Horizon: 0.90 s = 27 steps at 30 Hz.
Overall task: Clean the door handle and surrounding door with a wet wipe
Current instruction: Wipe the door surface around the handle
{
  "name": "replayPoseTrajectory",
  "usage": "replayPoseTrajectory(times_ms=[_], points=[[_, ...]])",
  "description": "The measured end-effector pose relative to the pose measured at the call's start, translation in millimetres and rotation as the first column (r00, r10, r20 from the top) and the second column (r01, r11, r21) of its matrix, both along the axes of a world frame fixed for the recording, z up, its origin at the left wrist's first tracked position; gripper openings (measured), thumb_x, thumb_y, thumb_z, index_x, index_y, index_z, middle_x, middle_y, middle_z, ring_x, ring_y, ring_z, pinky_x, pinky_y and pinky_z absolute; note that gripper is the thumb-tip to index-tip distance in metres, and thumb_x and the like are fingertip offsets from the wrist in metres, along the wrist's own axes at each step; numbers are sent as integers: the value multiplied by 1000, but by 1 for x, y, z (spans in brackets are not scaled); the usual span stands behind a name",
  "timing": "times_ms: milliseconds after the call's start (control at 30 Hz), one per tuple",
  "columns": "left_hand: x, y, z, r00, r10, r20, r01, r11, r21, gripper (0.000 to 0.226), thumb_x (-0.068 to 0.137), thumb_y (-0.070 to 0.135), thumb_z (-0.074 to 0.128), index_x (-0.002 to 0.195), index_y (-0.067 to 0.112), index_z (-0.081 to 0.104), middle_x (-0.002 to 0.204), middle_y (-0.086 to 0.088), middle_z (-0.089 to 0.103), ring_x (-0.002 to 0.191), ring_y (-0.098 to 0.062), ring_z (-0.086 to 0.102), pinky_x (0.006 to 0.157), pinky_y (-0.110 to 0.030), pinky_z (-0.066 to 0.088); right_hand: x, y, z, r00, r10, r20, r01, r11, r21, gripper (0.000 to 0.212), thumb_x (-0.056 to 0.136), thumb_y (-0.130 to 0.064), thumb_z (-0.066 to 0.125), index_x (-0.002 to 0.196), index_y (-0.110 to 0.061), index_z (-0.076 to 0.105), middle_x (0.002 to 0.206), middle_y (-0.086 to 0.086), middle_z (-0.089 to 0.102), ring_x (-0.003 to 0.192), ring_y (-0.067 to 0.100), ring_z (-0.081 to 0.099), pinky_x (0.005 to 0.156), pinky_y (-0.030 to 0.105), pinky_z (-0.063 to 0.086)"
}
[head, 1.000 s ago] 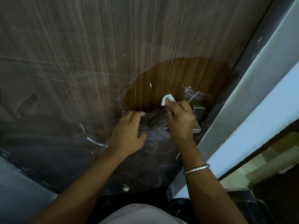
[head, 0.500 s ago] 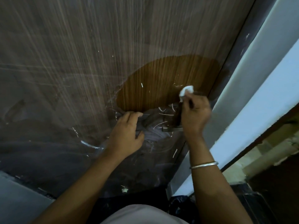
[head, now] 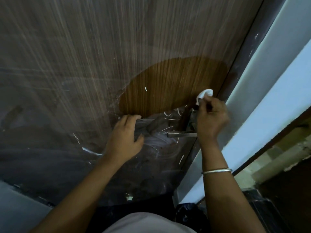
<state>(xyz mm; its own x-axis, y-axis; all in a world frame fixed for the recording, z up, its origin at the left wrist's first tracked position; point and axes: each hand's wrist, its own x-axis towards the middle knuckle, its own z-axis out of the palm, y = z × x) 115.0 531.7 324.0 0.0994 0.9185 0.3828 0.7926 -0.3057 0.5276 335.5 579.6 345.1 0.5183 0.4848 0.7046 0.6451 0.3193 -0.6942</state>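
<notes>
Now: right hand [head: 211, 121] pinches wet wipe [head: 204, 95] on door [head: 101, 56]; left hand [head: 124, 140] grips film [head: 151, 126].

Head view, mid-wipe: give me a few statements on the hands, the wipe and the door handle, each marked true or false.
1. The right hand pinches the white wipe. True.
2. The wipe is on the lever of the door handle. False: it is against the door above the handle, close to the door's right edge.
3. The left hand holds a second wipe. False: its fingers curl on bunched clear film on the door, to the left of the handle. No second wipe shows.
4. A metal bangle sits on the right wrist. True.
</notes>
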Motion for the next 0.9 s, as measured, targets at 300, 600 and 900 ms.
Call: replayPoseTrajectory(times_ms=[300, 600, 900], points=[[4, 1, -1, 1000, -24, 5, 23, 1000, 13, 55, 77, 17, 66, 128, 13, 45, 123, -9, 49, 109, -24, 52, 84, -41, 51, -28, -8, -16, 949, 38, 314, -17, 997, -70, 12, 76, -17, 73, 87, -14, 74, 76, 5, 71, 67, 23, 60, 62, 25, 45], [1, -4, -6, 1000, -5, 3, 5, 1000, 5, 54, 77, 19, 66, 127, 15, 45, 122, -8, 50, 110, -23, 52, 86, -45, 51, -25, -6, -14, 997, 36, 74, -22, 983, -184, 9, 81, -19, 67, 86, -14, 72, 81, 7, 71, 77, 26, 61, 66, 29, 49], [-9, -5, -6, 998, 42, 37, -42, 999, 3, 55, 77, 17, 67, 127, 14, 46, 120, -9, 50, 108, -21, 52, 86, -36, 49, -30, -14, -19, 1000, -13, 23, 18, 973, -231, 7, 78, -16, 72, 84, -11, 72, 83, 9, 72, 83, 30, 61, 67, 18, 34]])
